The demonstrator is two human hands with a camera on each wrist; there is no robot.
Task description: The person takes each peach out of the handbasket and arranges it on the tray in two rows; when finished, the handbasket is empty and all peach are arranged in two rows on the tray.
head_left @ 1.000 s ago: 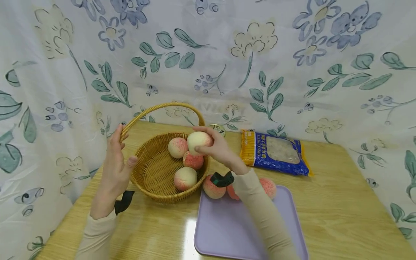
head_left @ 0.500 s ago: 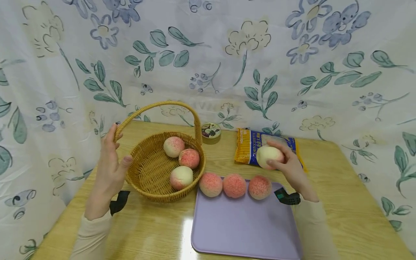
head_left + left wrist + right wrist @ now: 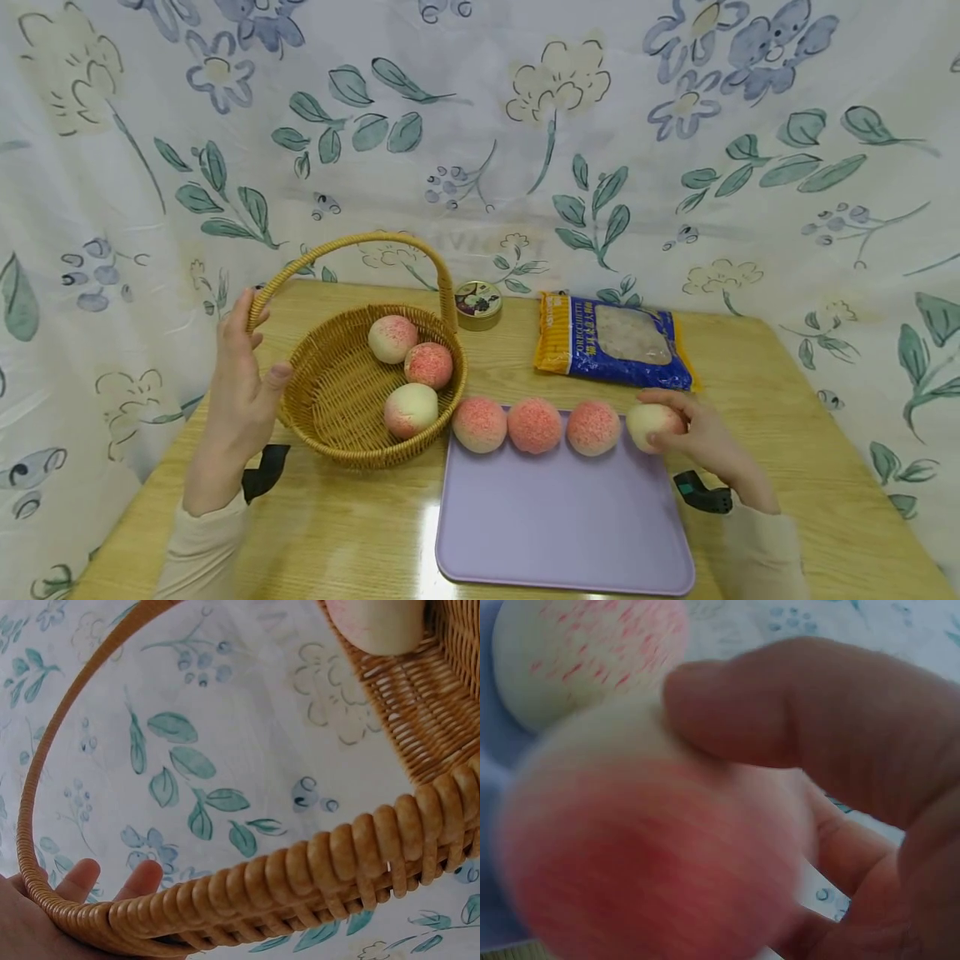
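My right hand [image 3: 705, 442] holds a pale, pink-tinted peach [image 3: 651, 425] at the far right corner of the lilac tray [image 3: 566, 525]. In the right wrist view the thumb lies across this peach [image 3: 645, 855], which is blurred. Three pink peaches [image 3: 535, 425] stand in a row along the tray's far edge, left of it. My left hand [image 3: 238, 408] rests against the handle [image 3: 348, 244] of a wicker basket [image 3: 341, 387], thumb apart, fingertips showing past the handle in the left wrist view. Inside the basket lie three peaches [image 3: 411, 410], grouped on its right side.
A blue and yellow pasta bag [image 3: 615, 342] lies behind the tray. A round tin [image 3: 478, 304] stands beside the basket's handle. Floral cloth [image 3: 450, 150] hangs behind the wooden table [image 3: 345, 517].
My right hand has carried the peach from above the basket, past the pasta bag, and down to the tray's far right corner. My left hand has stayed at the handle.
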